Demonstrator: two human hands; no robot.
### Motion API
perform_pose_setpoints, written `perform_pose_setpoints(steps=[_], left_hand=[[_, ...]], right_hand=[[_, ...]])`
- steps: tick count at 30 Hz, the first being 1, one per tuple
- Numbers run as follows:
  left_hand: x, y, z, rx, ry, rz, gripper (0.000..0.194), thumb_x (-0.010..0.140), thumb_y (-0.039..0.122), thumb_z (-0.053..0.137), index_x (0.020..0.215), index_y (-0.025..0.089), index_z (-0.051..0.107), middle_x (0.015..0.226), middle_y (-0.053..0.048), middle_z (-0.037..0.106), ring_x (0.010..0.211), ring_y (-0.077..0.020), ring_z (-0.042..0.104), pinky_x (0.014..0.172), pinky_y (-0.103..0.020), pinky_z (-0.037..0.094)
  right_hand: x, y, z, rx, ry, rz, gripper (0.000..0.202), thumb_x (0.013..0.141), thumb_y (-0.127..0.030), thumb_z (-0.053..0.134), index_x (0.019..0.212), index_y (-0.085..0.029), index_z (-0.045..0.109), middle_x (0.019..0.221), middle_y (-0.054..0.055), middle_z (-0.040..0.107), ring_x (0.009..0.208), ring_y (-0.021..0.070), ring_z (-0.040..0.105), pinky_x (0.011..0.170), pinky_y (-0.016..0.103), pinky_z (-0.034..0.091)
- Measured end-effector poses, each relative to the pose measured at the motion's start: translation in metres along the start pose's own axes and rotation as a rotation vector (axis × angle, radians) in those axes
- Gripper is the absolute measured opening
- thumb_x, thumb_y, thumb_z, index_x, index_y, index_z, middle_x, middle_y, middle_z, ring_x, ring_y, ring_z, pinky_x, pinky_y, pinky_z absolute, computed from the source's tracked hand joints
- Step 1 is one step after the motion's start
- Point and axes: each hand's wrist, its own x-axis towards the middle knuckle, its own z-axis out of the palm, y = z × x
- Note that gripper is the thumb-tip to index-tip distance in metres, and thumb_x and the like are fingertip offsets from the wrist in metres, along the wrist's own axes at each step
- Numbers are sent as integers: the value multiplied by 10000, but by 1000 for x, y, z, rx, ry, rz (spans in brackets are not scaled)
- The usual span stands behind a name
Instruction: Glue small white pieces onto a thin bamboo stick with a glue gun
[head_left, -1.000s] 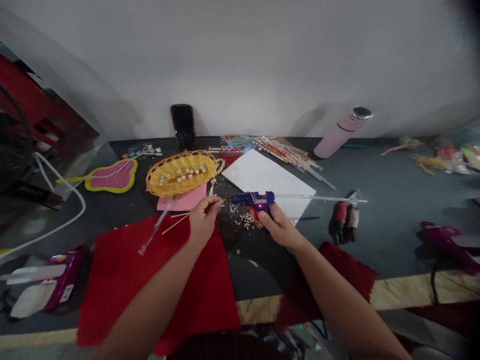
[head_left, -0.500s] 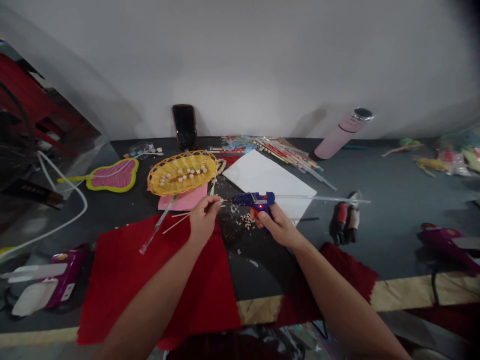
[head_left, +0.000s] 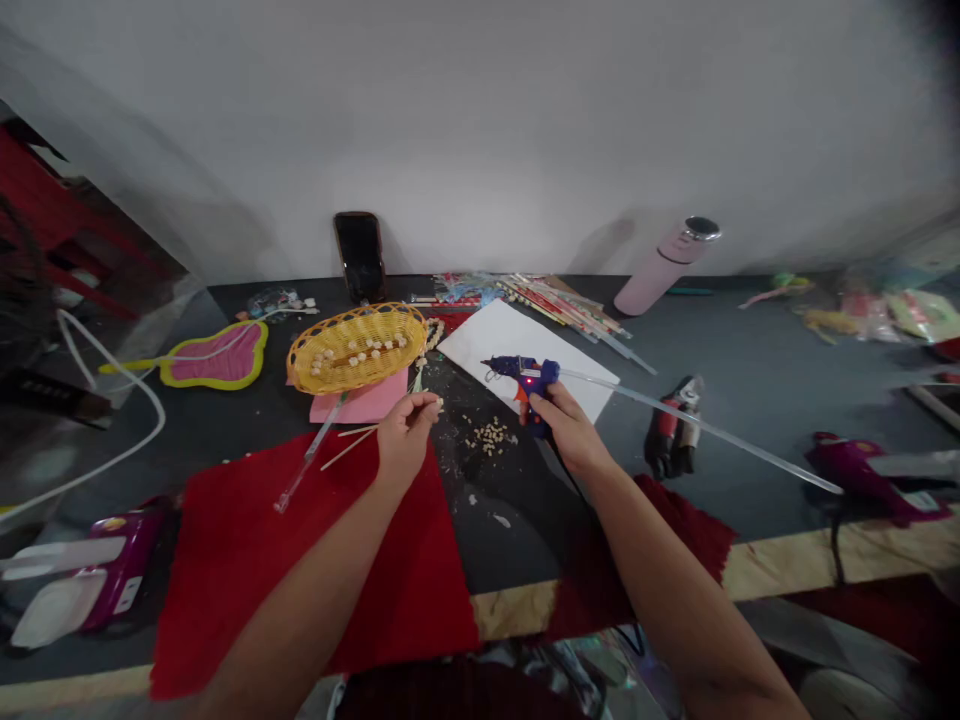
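Pinched between the fingertips of my left hand [head_left: 405, 430] is a small pale bead-like piece [head_left: 439, 403]. My right hand [head_left: 566, 425] grips a blue glue gun [head_left: 529, 378] by its handle. The gun's nozzle points left, apart from the piece, and a long clear glue stick [head_left: 705, 430] sticks out of its back. Below and between the hands lies a scatter of tiny pale pieces [head_left: 489, 437]. Thin wooden sticks [head_left: 349, 447] lie beside my left hand. Beyond it, a yellow wicker basket [head_left: 352, 372] holds several small whitish clusters.
A red cloth [head_left: 315, 580] lies under my left forearm. White paper [head_left: 480, 335], bundled sticks [head_left: 562, 310], a pink bottle [head_left: 664, 270] and a phone [head_left: 360, 255] stand or lie toward the wall. Pliers [head_left: 675, 428] rest at right; a purple device [head_left: 124, 560] is at left.
My right hand has drawn the glue gun's nozzle up and right, away from the small piece. The glue stick now slants down to the right. My left hand stays nearly in place, still pinching.
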Motion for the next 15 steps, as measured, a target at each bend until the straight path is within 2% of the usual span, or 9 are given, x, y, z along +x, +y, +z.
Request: perform_pose_setpoints(steps=[4,8,11,13,15], left_hand=[[1,-2,0,-36,-9,16,217,765,338,576,882,165,637,740,-9,628,639,-117,571,665,-246,466],[1,-3,-1,-37,-14,24,216,765,335,580,891,170,639,743,-4,628,641,-115,572,670,-245,462],[1,-3,-1,-35,-13,22,219,766,333,578,897,169,638,731,-5,625,643,-119,573,671,-249,461],[1,-2,-2,-38,-16,22,227,766,337,575,904,168,639,741,-9,629,643,-121,573,669,-253,462],[1,0,-2,-34,-21,25,223,765,334,576,899,167,639,741,-9,630,644,-120,572,668,-251,461]], right_hand=[[12,-4,-10,-6,54,-31,271,772,-436,580,885,-195,531,706,-14,575,637,116,545,601,237,446],[33,-16,-16,-137,79,-63,303,754,-447,586,877,-175,542,679,3,587,600,115,544,564,237,443],[45,-22,-22,-354,88,-63,293,764,-422,570,899,-165,533,683,18,606,582,123,547,540,240,440],[47,-25,-25,-577,121,-71,283,781,-387,553,943,-156,532,765,52,633,626,145,572,570,265,460],[42,-29,-26,-850,162,-151,274,803,-336,526,996,-142,534,899,108,636,741,192,600,650,319,481]])
